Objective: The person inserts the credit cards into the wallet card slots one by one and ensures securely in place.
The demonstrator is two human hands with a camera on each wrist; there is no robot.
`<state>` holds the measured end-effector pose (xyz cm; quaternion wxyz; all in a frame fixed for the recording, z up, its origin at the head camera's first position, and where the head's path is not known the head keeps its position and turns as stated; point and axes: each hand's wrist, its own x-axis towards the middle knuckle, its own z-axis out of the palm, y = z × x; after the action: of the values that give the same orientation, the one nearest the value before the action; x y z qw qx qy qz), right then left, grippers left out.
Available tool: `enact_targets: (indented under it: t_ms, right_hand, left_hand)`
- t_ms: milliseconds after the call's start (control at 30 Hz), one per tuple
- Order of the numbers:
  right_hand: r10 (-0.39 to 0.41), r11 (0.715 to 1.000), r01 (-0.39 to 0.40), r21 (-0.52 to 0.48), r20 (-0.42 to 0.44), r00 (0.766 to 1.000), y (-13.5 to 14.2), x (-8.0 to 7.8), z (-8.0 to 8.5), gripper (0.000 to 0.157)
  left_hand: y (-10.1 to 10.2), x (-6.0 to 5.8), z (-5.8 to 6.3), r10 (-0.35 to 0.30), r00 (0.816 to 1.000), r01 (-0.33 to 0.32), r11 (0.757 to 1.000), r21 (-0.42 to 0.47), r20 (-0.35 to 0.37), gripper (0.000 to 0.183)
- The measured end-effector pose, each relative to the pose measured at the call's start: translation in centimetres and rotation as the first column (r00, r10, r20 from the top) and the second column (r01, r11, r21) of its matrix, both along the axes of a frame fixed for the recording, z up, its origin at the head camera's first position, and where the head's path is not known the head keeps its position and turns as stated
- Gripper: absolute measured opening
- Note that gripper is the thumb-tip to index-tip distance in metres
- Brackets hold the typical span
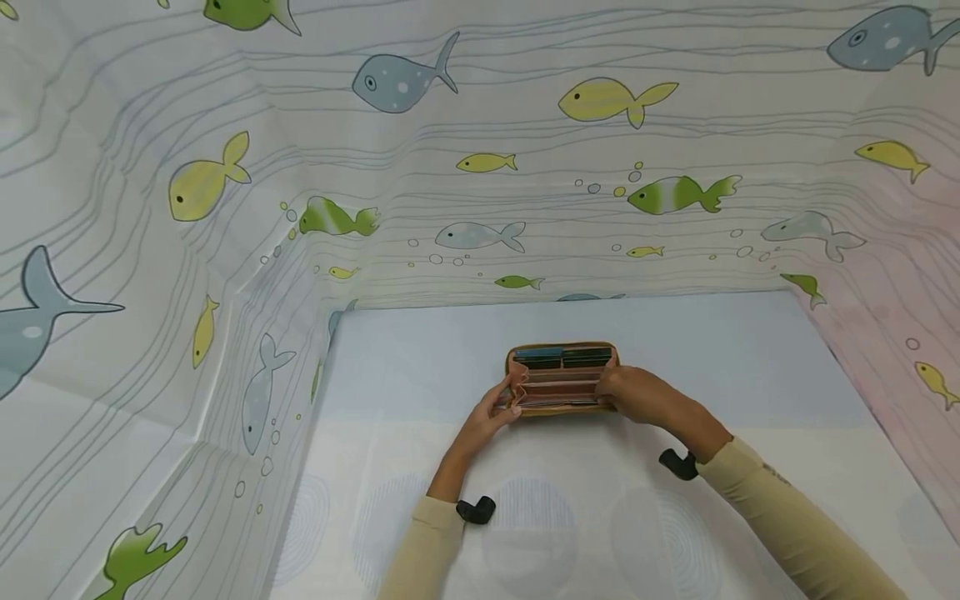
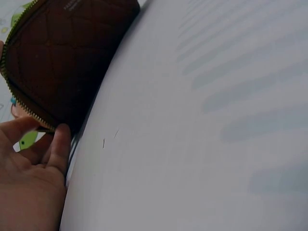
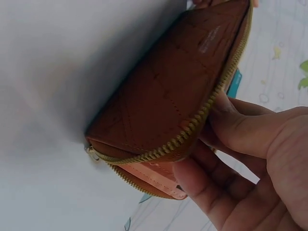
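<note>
A brown quilted zip-around wallet (image 1: 561,389) stands unzipped on the table, its opening facing up. Inside are pinkish-tan dividers, and cards (image 1: 585,357), one of them blue, sit in slots along the far side. At the left end, my left hand (image 1: 480,427) holds the wallet's corner between thumb and fingers, beside the gold zipper teeth. My right hand (image 1: 645,395) grips the right end; in the right wrist view its thumb (image 3: 231,120) lies along the inner side of the near panel. A zipper pull (image 3: 91,153) hangs at the lower corner there.
The white table (image 1: 420,358) carries pale grey circle patterns toward the front. Wall sheets (image 1: 420,183) printed with fish and wavy lines rise at the back and both sides. A black wrist camera (image 1: 476,510) sits on the left wrist, another (image 1: 677,464) on the right.
</note>
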<state>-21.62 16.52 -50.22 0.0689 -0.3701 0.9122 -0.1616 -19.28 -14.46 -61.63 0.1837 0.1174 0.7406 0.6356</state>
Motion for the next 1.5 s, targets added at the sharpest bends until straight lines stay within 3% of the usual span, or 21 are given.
enact_targets:
  t_ms: [267, 400, 500, 633, 1100, 1500]
  right_hand:
    - [-0.016, 1.000, 0.016, 0.017, -0.031, 0.999, 0.0, 0.1, -0.5, 0.008]
    - [-0.019, 0.999, 0.020, 0.027, -0.052, 0.998, -0.2, 0.2, -0.5, 0.007]
    - [-0.016, 0.999, 0.018, 0.028, -0.066, 0.998, -0.2, 0.2, -0.4, 0.007]
    - [-0.019, 0.999, 0.021, 0.031, -0.072, 0.997, -0.3, 0.2, -0.4, 0.006]
    - [-0.025, 0.999, 0.027, 0.025, -0.092, 0.995, -0.3, 0.1, -1.1, 0.007]
    - [0.009, 1.000, -0.009, 0.001, -0.149, 0.989, 0.1, 0.1, -1.7, 0.016]
  left_hand:
    - [0.0, -0.1, -0.2, -0.007, 0.999, 0.006, 1.000, 0.009, 0.042, 0.069]
    - [-0.1, 0.2, 1.5, -0.023, 0.998, 0.022, 1.000, 0.011, 0.056, 0.071]
    - [-0.1, 0.2, 1.7, -0.026, 0.998, 0.025, 1.000, 0.007, 0.054, 0.072]
    - [-0.1, -0.1, 0.2, -0.004, 0.999, 0.004, 1.000, 0.002, 0.036, 0.069]
    - [-0.1, -0.1, -0.1, 0.001, 1.000, -0.001, 1.000, -0.002, -0.019, 0.071]
    - [0.0, -0.1, -0.3, 0.003, 1.000, -0.003, 1.000, 0.018, 0.009, 0.069]
